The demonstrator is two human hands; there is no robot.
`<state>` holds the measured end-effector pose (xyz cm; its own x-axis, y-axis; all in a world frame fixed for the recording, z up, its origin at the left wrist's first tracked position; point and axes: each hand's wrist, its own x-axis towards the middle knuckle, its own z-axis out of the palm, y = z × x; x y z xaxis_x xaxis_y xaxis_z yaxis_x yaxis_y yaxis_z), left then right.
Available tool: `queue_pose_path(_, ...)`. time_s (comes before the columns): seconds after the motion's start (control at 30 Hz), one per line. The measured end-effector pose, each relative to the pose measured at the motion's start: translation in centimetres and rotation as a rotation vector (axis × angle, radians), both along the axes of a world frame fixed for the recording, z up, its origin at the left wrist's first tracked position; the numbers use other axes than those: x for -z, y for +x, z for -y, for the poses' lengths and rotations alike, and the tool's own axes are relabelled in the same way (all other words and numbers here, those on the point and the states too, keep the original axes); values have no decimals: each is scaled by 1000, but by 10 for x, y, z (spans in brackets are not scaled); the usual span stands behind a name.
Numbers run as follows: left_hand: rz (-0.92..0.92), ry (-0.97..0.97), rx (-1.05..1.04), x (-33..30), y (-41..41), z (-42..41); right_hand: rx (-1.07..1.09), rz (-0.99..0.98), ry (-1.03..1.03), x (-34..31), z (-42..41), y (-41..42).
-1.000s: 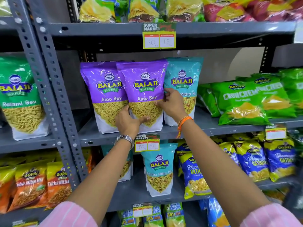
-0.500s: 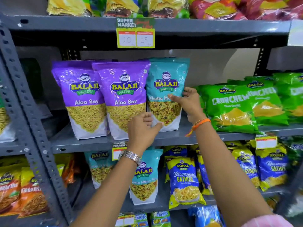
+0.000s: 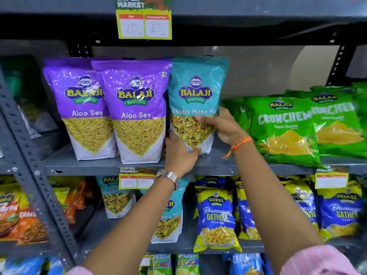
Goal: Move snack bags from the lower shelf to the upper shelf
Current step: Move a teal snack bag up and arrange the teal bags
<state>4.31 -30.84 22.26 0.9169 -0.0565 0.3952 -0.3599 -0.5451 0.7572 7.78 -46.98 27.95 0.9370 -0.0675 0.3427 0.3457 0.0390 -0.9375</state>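
Note:
A teal Khatta Mitha Mix bag [image 3: 195, 92] stands upright on the upper shelf [image 3: 83, 164], right of two purple Aloo Sev bags [image 3: 137, 108]. My left hand [image 3: 179, 150] grips the teal bag's lower left corner. My right hand [image 3: 222, 126] holds its right side, thumb across the front. On the lower shelf [image 3: 178, 247] stand two more teal Khatta Mitha bags [image 3: 168, 221], partly hidden behind my left forearm and a price tag.
Green Crunchem bags [image 3: 286, 128] lean on the upper shelf just right of my right hand. Blue and yellow Gopal Gathiya bags [image 3: 216, 215] fill the lower shelf's right side. A grey perforated upright [image 3: 29, 155] stands at left. Price tags [image 3: 144, 24] hang from shelf edges.
Both hands moved from the front purple Aloo Sev bag to the teal bag and now hold it on both sides. The view shifted right and closer.

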Motion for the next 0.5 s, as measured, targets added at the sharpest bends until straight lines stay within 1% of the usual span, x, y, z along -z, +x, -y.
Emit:
queue_pose_path(0.17, 93, 60, -50, 6, 0, 9, 108, 16, 14, 4, 13, -8)
queue_pose_path(0.3, 107, 81, 38, 2, -7, 9, 177, 32, 20, 5, 23, -36)
queue_pose_path(0.5, 88, -57, 229, -6, -30, -8, 258, 75, 21, 5, 17, -90)
